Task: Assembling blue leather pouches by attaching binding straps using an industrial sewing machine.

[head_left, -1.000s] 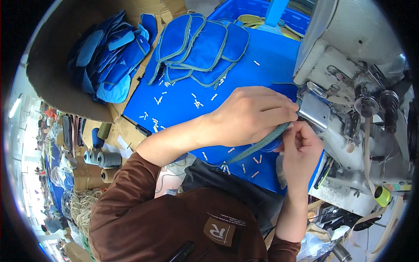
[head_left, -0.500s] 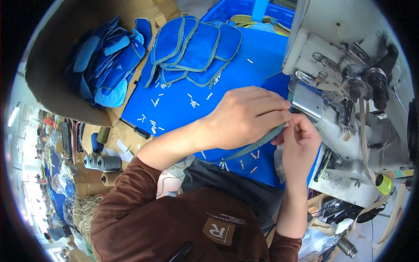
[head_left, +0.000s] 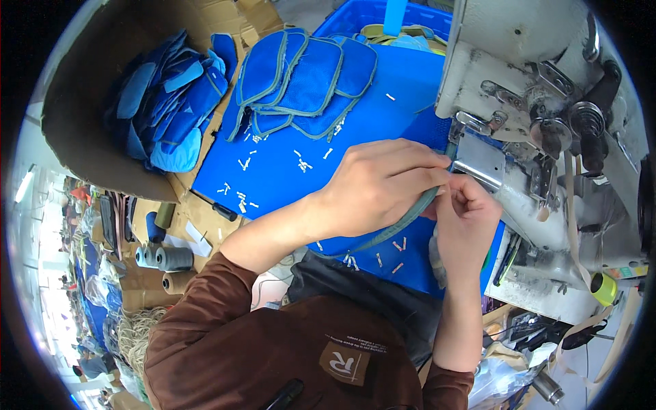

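My left hand [head_left: 379,184] reaches across the blue tabletop, its fingertips closed on a grey-green binding strip [head_left: 403,222] just in front of the sewing machine [head_left: 482,160]. The strip curves from under that hand back toward my lap. My right hand [head_left: 468,215] is pinched against the left fingertips at the strip; whatever else lies between its fingers is too small to make out. Beyond the fingers, a piece of blue mesh fabric [head_left: 430,130] lies against the machine's metal plate. Several small white and pinkish tags [head_left: 301,162] are scattered around on the tabletop [head_left: 280,181].
Blue fabric pieces with grey-green bound edges [head_left: 311,75] are stacked at the far side. A cardboard box [head_left: 75,116] of blue pieces [head_left: 174,96] stands left. Thread cones [head_left: 174,258] sit below it. Behind the table is a blue crate [head_left: 427,17]; a beige tape [head_left: 572,225] hangs at the machine.
Both hands stay together at the strip with only slight finger movement. More of the blue mesh shows beside the machine plate. The whole view has shifted a little.
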Available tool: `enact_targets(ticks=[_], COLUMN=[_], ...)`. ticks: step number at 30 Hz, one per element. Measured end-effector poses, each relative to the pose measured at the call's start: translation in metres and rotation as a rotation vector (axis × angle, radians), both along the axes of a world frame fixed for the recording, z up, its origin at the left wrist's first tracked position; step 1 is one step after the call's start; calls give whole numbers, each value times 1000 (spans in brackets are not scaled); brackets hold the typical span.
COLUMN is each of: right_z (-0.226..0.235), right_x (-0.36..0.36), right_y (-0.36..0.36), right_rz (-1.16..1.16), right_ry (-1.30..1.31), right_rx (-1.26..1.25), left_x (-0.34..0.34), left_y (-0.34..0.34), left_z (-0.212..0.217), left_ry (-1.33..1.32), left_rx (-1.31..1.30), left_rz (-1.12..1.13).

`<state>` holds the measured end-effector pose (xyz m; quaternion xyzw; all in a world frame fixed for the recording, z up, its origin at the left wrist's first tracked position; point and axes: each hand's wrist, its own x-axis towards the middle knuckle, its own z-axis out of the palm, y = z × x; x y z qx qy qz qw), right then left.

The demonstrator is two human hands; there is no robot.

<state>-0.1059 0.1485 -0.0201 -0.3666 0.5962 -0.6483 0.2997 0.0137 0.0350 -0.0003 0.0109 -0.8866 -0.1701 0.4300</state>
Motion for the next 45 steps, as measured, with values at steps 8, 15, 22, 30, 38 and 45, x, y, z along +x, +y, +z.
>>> enact_targets(ticks=[8, 15, 22, 30, 38, 45], right_z=[0, -6, -10, -14, -14, -8], right_x=[6, 20, 18, 8, 6, 2], right_y=[-8, -19, -20, -17, -17, -12], right_rz=[-106, -124, -132, -114, -86, -59], right_ry=[-35, 315, 284, 439, 373, 256], right_rx=[-67, 26, 10, -65, -75, -27], left_x=[-3, -2, 1, -3, -2, -5], left_y=[-7, -12, -22, -21, -23, -26], left_z=[5, 11, 9, 9, 7, 7], left_ry=[-45, -111, -88, -138, -82, -52], left_rx=[-59, -44, 23, -267, -308, -277], left_rz=[-4, -33, -73, -56, -77, -96])
